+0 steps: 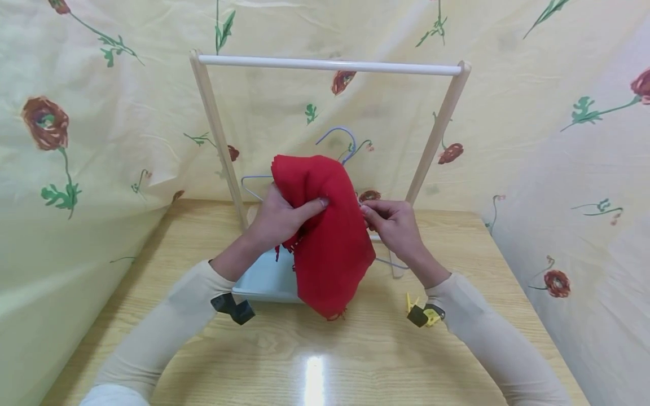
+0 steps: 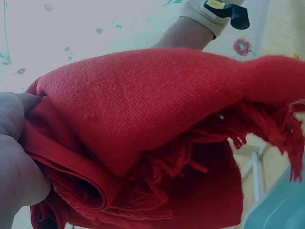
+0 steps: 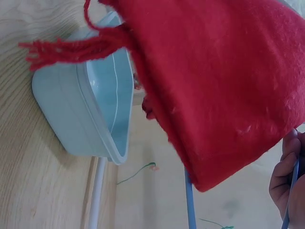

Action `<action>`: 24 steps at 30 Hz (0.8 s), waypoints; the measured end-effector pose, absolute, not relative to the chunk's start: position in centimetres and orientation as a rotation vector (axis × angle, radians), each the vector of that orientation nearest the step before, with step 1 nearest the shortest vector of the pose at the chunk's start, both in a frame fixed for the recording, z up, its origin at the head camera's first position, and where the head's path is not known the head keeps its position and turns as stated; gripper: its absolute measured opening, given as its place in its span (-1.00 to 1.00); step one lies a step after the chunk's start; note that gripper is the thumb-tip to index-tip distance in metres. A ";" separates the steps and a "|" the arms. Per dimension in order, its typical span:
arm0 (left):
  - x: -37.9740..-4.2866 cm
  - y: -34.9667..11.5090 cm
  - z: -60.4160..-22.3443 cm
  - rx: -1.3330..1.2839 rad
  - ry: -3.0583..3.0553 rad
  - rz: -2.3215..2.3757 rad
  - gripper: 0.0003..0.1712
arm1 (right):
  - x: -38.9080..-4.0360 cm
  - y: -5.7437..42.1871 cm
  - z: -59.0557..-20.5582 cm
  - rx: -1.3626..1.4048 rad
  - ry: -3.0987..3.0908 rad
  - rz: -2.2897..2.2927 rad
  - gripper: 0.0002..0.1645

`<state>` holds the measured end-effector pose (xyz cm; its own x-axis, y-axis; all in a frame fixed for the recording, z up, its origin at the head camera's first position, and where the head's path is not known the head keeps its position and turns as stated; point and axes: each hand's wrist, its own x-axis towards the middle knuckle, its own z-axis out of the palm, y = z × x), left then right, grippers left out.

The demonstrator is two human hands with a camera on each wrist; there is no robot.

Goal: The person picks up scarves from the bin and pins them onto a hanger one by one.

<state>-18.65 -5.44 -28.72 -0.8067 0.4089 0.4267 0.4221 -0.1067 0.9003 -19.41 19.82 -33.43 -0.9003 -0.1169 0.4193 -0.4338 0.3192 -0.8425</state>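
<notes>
A folded red scarf (image 1: 335,242) with fringed ends hangs over a blue clothes hanger (image 1: 353,148), whose hook rises behind it. My left hand (image 1: 284,217) grips the scarf's left side, thumb laid across the front. At the scarf's right edge, my right hand (image 1: 393,223) pinches the hanger wire; in the right wrist view its curled fingers (image 3: 281,179) are around the blue wire. The left wrist view shows the scarf (image 2: 133,105) in folded layers with loose fringe below. Most of the hanger's middle is hidden by the cloth.
Behind the hands stands a rack with a white top rod (image 1: 325,63) and wooden posts. A light-blue basin (image 3: 62,105) sits on the table under the scarf. Yellow clothespins (image 1: 410,303) lie by the right wrist. Flowered cloth (image 1: 127,96) surrounds the wooden table.
</notes>
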 end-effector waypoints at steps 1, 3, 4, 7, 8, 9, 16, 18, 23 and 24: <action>-18.6 -5.3 -28.9 -0.990 -2.080 -2.121 -0.49 | -19.4 19.8 -33.4 0.498 -2.304 1.616 -0.80; -18.7 -4.9 -29.0 -1.016 -2.058 -2.125 -0.49 | -19.5 19.8 -33.5 0.497 -2.296 1.643 -0.79; -18.7 -4.8 -29.0 -1.025 -2.052 -2.123 -0.50 | -19.6 19.8 -33.5 0.493 -2.292 1.657 -0.79; -18.7 -4.3 -29.0 -1.056 -2.024 -2.115 -0.53 | -19.7 19.8 -33.6 0.470 -2.278 1.702 -0.77; -18.7 -4.3 -29.0 -1.063 -2.016 -2.105 -0.54 | -19.6 19.8 -33.6 0.464 -2.270 1.721 -0.77; -18.7 -4.2 -29.1 -1.069 -2.007 -2.098 -0.54 | -19.6 19.8 -33.5 0.458 -2.261 1.734 -0.77; -18.6 -4.9 -30.6 -1.029 -2.026 -2.102 -0.50 | -19.3 19.7 -33.2 0.455 -2.222 1.751 -0.78; -18.7 -5.1 -31.0 -0.992 -2.055 -2.111 -0.50 | -19.2 19.8 -33.1 0.467 -2.215 1.758 -0.78; -18.9 -5.4 -31.5 -0.938 -2.100 -2.133 -0.49 | -18.9 19.7 -32.7 0.519 -2.235 1.752 -0.78; -18.9 -5.4 -31.5 -0.942 -2.106 -2.131 -0.49 | -18.8 19.7 -32.6 0.524 -2.241 1.748 -0.78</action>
<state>-18.93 -5.45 -31.47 -0.8200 0.4020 0.4074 0.4026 -0.1007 0.9098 -18.81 19.74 -32.64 -0.9038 -0.1261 0.4090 -0.4274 0.2152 -0.8781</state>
